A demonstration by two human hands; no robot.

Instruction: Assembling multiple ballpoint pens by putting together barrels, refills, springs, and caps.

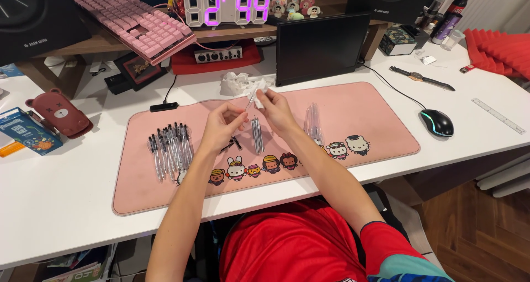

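My left hand (222, 125) and my right hand (274, 108) meet above a pink desk mat (364, 108) and together pinch a thin clear pen part (251, 101) that points up and away. The right hand also holds a crumpled white tissue (258, 85). Under the hands lie a small bundle of thin refills (256, 134) and a few small dark pieces (234, 144). On the mat's left part a row of several assembled pens (170, 147) lies side by side. To the right of my right wrist is a pile of clear pen barrels (313, 122).
A second crumpled tissue (234, 82) lies behind the mat. A dark tablet (322, 47), a pink keyboard (135, 22) and a digital clock (227, 7) stand at the back. A mouse (436, 122), a ruler (498, 115) and a folding knife (420, 78) lie at right.
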